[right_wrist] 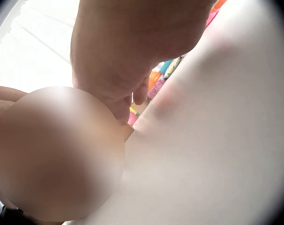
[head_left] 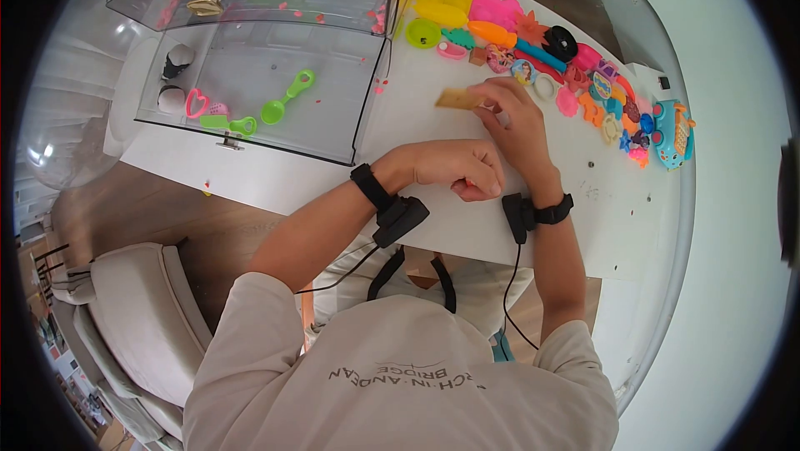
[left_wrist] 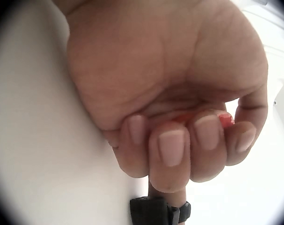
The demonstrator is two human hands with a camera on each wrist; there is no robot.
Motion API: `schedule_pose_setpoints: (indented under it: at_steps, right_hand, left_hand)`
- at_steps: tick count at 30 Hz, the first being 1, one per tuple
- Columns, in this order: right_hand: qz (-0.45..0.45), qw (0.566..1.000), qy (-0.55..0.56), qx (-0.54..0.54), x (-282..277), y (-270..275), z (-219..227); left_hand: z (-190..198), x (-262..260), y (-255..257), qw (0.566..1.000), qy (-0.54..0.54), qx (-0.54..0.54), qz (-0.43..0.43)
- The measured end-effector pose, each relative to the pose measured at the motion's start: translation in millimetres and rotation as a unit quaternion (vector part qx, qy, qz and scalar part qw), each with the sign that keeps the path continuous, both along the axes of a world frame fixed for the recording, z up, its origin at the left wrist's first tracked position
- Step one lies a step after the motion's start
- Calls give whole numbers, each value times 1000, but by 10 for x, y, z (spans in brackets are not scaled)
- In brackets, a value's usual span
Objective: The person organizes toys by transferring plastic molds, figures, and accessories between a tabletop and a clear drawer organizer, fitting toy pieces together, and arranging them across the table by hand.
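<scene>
My right hand (head_left: 521,122) pinches one end of a flat tan strip (head_left: 457,99) between thumb and fingers, over the white table; in the right wrist view only the strip's tip (right_wrist: 129,132) shows beyond the hand. Just to the left and nearer the body, my left hand (head_left: 454,166) is curled, its knuckles up. Its fingers (left_wrist: 170,147) fold toward the palm round small red bits (left_wrist: 227,120), which peek out between the fingertips; most of what it holds is hidden.
A clear display case (head_left: 250,59) with green toy scoops (head_left: 287,99) and a gold clip (head_left: 205,4) stands at left. Red confetti (head_left: 379,87) lies by its edge. Several colourful toys (head_left: 523,72) line the table's far right, ending at a blue toy car (head_left: 669,134).
</scene>
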State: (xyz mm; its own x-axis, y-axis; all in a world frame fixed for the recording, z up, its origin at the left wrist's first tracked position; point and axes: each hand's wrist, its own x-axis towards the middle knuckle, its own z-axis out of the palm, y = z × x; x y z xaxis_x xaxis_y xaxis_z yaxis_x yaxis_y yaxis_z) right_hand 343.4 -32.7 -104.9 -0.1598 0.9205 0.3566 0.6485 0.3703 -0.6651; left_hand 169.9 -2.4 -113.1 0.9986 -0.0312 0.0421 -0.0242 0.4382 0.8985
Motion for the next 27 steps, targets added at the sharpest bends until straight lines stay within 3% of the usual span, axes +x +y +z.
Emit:
schedule_pose_setpoints:
  at_steps: [11, 14, 16, 18, 27]
  right_hand:
    - [53, 995, -72, 39, 58, -123, -1]
    - [85, 995, -56, 1, 53, -154, 133]
    - [95, 994, -42, -20, 65, -154, 148]
    - [126, 984, -126, 9, 71, -112, 140]
    - [166, 969, -184, -10, -83, 111, 173]
  left_hand:
    - [9, -14, 19, 999, 4, 22, -37]
    - [-1, -24, 30, 1000, -10, 22, 0]
    - [-16, -21, 18, 998, -37, -32, 39]
    - [-16, -10, 9, 997, -50, -39, 53]
    - [10, -29, 35, 990, -96, -58, 83]
